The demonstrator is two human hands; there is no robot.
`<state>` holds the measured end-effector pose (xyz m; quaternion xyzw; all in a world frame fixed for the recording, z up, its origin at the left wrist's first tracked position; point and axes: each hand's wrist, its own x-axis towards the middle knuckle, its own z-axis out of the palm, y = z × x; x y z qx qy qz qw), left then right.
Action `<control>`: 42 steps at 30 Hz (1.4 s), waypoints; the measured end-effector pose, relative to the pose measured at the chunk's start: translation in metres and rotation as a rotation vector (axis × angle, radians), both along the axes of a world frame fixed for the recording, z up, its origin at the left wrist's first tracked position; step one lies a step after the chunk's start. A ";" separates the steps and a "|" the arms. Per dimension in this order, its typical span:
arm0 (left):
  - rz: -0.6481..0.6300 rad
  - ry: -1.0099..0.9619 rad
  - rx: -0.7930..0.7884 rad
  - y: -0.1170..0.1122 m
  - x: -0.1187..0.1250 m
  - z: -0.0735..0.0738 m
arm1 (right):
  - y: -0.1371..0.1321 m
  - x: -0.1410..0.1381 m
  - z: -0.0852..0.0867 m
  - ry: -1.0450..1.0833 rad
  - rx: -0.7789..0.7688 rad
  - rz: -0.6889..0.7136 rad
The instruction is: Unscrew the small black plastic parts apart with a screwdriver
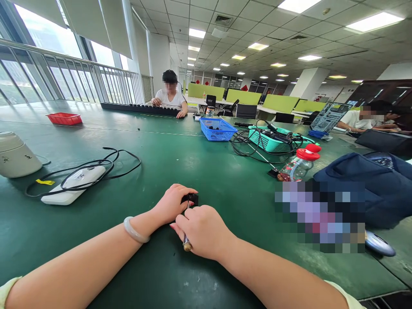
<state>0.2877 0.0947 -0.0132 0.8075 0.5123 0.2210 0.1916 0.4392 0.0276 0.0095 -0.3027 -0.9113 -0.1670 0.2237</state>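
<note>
Bright scene: ceiling panels (375, 22) plus daylight through left windows (48, 28); pale glare on desk (161, 165); wide-angle stretch at edges.

We're seeing red tray (64, 121), blue bskt (219, 135), teal bskt (261, 140), jar (298, 166) & navy bag (380, 189) sitting on the grn counter (161, 159).

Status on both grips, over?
Left grip: holding small black part. Right grip: holding metallic tool, pointed at part. White device lies apart, left side.

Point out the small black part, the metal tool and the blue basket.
Small black part (194, 199), head view: its exposed right side.
Metal tool (186, 243), head view: handle, near its lower end.
Blue basket (220, 135), head view: its near wall.
</note>
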 end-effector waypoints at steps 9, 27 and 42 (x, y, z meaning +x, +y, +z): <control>-0.006 0.000 0.011 -0.001 -0.001 0.000 | 0.004 0.005 0.001 0.057 0.016 0.008; -0.003 -0.025 -0.007 0.000 0.000 0.001 | 0.012 0.002 -0.008 0.070 0.039 0.073; -0.001 -0.027 0.002 -0.001 -0.001 0.003 | 0.019 0.002 -0.017 0.112 0.065 0.094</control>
